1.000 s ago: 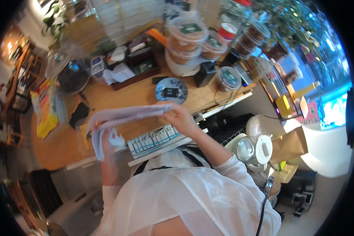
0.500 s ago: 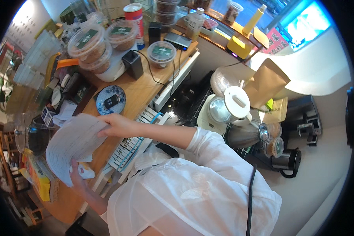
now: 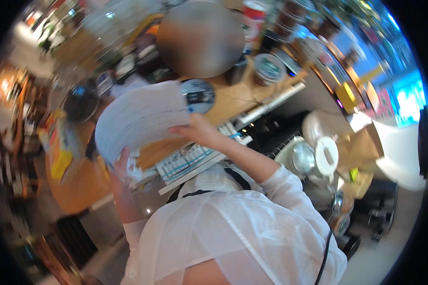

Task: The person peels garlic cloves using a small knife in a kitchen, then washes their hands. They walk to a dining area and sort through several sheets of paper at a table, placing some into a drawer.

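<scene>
Spreading between the two hands in the head view, the sheaf of printed sheets (image 3: 140, 114) curves upward from the left grip (image 3: 122, 164), which is closed on its lower left edge. The right grip (image 3: 199, 130) is at the sheaf's right edge; blur makes it impossible to tell whether it pinches the paper. Half a second ago, it plainly held that edge.

The sheaf's upper right corner now overlaps the blue-patterned plate (image 3: 208, 89) just beyond the right grip. The view has also swung, so the tabletop (image 3: 76, 190) shows farther left of the left grip, with a yellow bag (image 3: 59, 164) on it, well apart. Below and between the grips is the open white drawer (image 3: 205, 166). Well to the right of the right grip stands a glass pot (image 3: 303, 159), as before.
</scene>
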The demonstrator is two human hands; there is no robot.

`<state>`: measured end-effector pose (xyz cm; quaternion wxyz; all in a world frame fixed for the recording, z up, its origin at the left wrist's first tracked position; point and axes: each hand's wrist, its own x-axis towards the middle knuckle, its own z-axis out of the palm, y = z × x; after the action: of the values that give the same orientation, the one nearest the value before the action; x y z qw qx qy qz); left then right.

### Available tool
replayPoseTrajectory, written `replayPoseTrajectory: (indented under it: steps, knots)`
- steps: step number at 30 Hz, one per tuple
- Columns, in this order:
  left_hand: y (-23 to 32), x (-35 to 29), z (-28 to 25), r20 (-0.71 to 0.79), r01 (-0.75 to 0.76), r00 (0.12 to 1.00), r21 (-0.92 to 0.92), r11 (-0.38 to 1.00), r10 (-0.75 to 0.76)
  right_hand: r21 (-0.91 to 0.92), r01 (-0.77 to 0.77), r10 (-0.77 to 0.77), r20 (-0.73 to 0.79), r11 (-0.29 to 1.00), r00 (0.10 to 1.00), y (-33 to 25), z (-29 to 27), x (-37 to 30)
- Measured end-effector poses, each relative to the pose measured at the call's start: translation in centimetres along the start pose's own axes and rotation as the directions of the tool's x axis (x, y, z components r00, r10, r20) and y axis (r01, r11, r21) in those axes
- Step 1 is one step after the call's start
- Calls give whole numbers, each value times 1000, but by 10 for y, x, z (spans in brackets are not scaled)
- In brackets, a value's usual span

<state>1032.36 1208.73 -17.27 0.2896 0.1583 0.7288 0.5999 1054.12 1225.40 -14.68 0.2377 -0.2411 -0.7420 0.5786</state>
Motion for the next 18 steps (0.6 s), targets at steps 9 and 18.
replayPoseTrajectory:
  steps: [9,18]
  knots:
    - [26,-27,-10,231,47,972,9,999,-48,123,-226,228,-4,966,974,-1,13,12]
    - [29,-29,-23,420,125,907,-269,955,-1,164,-233,250,-97,959,963,-20,-1,16]
